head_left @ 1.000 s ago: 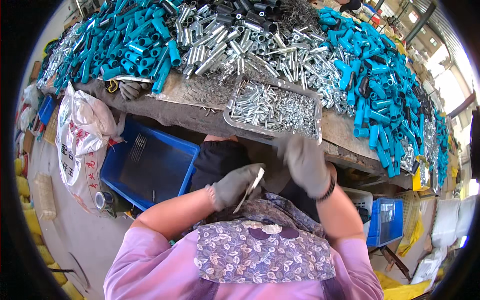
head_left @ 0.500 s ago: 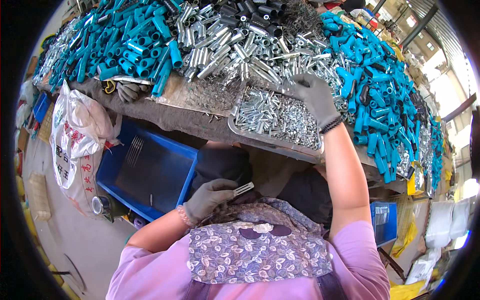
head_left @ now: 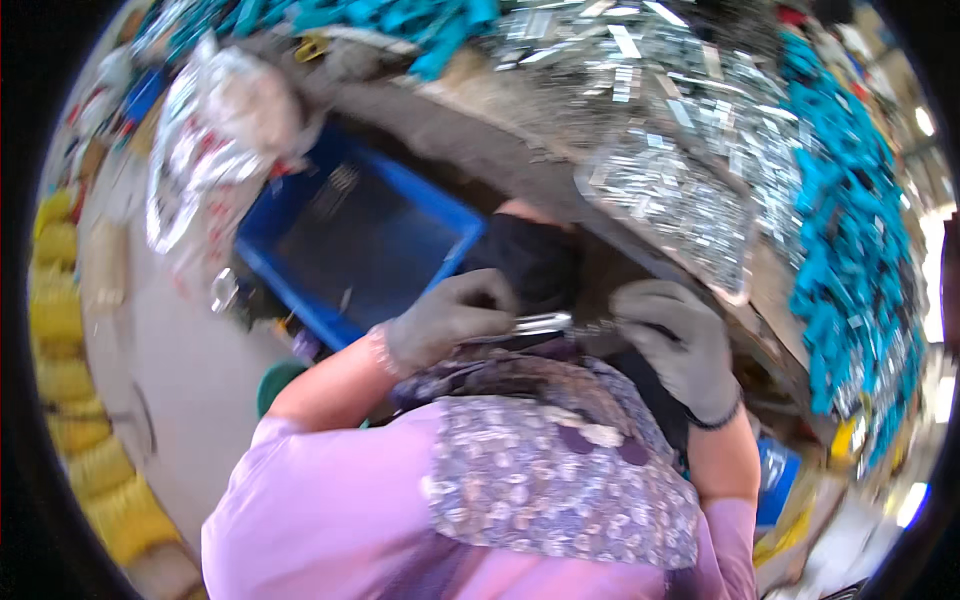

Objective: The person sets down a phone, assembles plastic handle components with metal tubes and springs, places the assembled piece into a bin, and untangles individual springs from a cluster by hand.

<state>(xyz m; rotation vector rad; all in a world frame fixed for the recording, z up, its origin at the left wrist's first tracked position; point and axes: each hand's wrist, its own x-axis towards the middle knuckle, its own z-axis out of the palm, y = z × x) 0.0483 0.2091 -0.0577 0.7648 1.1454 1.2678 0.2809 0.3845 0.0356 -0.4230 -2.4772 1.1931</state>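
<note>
In its grey glove, my left hand (head_left: 455,318) is closed on a short silver metal piece (head_left: 542,324) that sticks out to the right over my lap. Facing it, my gloved right hand (head_left: 678,345) has its fingers pinched together. Something small and dark, perhaps coiled, shows at those fingertips, close to the metal piece's right end; blur hides what it is. Beyond my right hand, a tray of small shiny metal parts (head_left: 668,200) rests at the table's near edge.
Left of my lap stands a blue bin (head_left: 375,235) with a few thin pieces inside. A white sack (head_left: 235,120) is beside it. Teal handles (head_left: 850,230) and loose silver metal parts (head_left: 630,60) heap the table. Yellow bundles (head_left: 75,310) line the far left.
My right hand has left the tray and come down to my lap beside the metal piece in my left hand. The whole view has turned and blurred.
</note>
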